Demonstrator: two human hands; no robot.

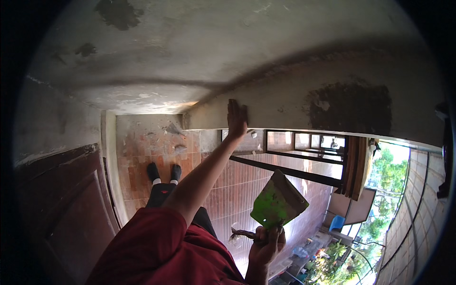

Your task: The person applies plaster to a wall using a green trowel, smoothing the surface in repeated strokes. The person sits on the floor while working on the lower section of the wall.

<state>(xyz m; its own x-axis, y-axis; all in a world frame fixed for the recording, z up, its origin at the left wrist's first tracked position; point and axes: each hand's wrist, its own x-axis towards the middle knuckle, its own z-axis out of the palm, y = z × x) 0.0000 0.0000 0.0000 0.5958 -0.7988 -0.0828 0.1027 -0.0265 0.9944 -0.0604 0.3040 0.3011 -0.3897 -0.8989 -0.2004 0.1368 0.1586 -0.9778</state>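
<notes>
My left hand [237, 118] reaches up and lies against the plastered face of a beam [280, 107], its fingers stretched out and holding nothing. Lower and to the right, my right hand [267, 244] grips a green plate-like scraper [273, 204] by its narrow lower end. Grey-brown residue covers the scraper's upper right part. From beside the same hand a short twisted brown piece [243, 233] sticks out to the left; whether it belongs to the scraper I cannot tell. A dark rough patch [351, 105] marks the beam right of my left hand.
A dark wooden door [71, 209] stands at the left. Below, debris [173, 130] lies on the tiled floor [190, 149] near my feet. A dark-framed window [304, 142] opens under the beam. Plants [335, 254] and a blue chair [337, 223] are at the lower right.
</notes>
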